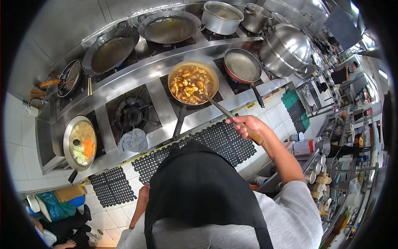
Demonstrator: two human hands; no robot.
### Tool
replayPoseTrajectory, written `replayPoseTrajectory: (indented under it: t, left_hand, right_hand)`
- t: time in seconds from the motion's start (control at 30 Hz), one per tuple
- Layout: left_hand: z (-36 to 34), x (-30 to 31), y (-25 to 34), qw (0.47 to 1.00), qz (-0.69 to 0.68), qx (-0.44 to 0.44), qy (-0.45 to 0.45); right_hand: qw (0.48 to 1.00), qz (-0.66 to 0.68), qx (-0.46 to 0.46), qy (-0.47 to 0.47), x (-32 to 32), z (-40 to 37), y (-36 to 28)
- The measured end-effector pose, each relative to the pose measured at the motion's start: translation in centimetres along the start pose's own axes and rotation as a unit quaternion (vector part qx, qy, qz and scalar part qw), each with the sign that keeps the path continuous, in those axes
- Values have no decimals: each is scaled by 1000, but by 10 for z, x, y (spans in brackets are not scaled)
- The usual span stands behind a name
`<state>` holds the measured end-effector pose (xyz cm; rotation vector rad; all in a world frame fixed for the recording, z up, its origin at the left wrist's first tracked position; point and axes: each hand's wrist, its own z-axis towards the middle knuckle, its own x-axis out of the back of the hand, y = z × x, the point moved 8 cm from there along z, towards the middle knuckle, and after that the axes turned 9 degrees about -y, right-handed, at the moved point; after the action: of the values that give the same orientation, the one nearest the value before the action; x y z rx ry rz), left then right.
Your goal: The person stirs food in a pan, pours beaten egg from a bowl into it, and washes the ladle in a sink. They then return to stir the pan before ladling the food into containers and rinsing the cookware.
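Observation:
My right hand (245, 125) is closed around the wooden grip of a long metal-shafted cooking utensil (219, 108). Its far end dips into a frying pan (170, 92) on the front burner row and is lost among the food, so its kind does not show. Chunky brown stew with yellow, egg-like pieces (191, 85) fills that pan. The pan's black handle (179, 123) points toward me, with no hand on it. Low at my side, beside the black apron (199, 182), is my left hand (143, 192); its fingers are mostly hidden.
A red frying pan (225, 68) of pale liquid sits right of the stew. Left are a bare burner (132, 111), a grey cloth (133, 141) and a lidded pan (66, 145) of vegetables. Oil woks (93, 68), pots (213, 23) and a domed steamer (286, 47) stand behind. People are visible at both sides.

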<state>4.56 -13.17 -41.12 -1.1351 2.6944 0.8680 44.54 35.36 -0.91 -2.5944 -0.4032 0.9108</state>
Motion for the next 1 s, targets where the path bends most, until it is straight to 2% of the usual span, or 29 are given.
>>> replayPoseTrajectory:
  t: [0.03, 0.07, 0.13, 0.17, 0.2, 0.27, 0.3, 0.37, 0.43, 0.53, 0.57, 0.67, 0.7, 0.73, 0.8, 0.83, 0.9, 0.93, 1.0]
  left_hand:
    - [-3, -12, 6, 999, -37, -13, -15]
    - [-9, -13, 10, 1000, -2, 18, 4]
    - [-64, -47, 55, 993, 66, 82, 45]
    - [-64, -49, 54, 995, 54, 74, 41]
    - [-62, -48, 52, 996, 43, 66, 38]
    - [-62, -49, 54, 998, 33, 55, 25]
    - [-65, -51, 57, 998, 35, 52, 14]
    - [-59, -47, 54, 998, 46, 48, -12]
    - [-71, -55, 64, 994, 98, 55, 19]
    - [-63, -45, 60, 992, 110, 64, 5]
    - [-58, -39, 57, 992, 108, 64, 2]
    - [-56, -32, 58, 992, 112, 59, 18]
    - [-62, -36, 69, 983, 181, 29, 18]
    - [-72, -41, 80, 969, 248, 0, 19]
    - [-85, -47, 94, 960, 277, 1, 41]
    - [-88, -47, 96, 968, 240, 32, 61]
    - [-93, -38, 86, 980, 164, 76, 87]
    - [-96, -35, 84, 980, 164, 77, 86]
    - [-103, -32, 81, 979, 167, 78, 81]
  right_hand:
    - [999, 49, 12, -20, -6, -1, 5]
    - [994, 98, 22, -40, -12, 0, 10]
    - [998, 12, 54, 30, -21, -7, 14]
    - [995, -31, 69, 65, -25, -9, 16]
    - [977, -162, 99, 99, -28, -7, 15]
    - [944, -259, 118, 170, -34, -10, 21]
    - [930, -286, 122, 194, -33, -9, 25]
    - [893, -338, 186, 231, -36, -9, 21]
    - [856, -376, 232, 269, -47, -12, 11]
    - [746, -489, 294, 343, -37, 5, -1]
    - [757, -478, 270, 354, -37, 8, -1]
    - [718, -491, 297, 394, -36, 28, 0]
    - [700, -492, 314, 410, -22, 45, 6]
    - [711, -483, 309, 407, -20, 54, 9]
    - [732, -466, 298, 398, -16, 72, 15]
    - [705, -475, 348, 394, -17, 82, 17]
    - [859, -324, 278, 282, -2, 109, 33]
    - [916, -241, 233, 220, -9, 117, 41]
    - [946, -162, 224, 171, -16, 124, 45]
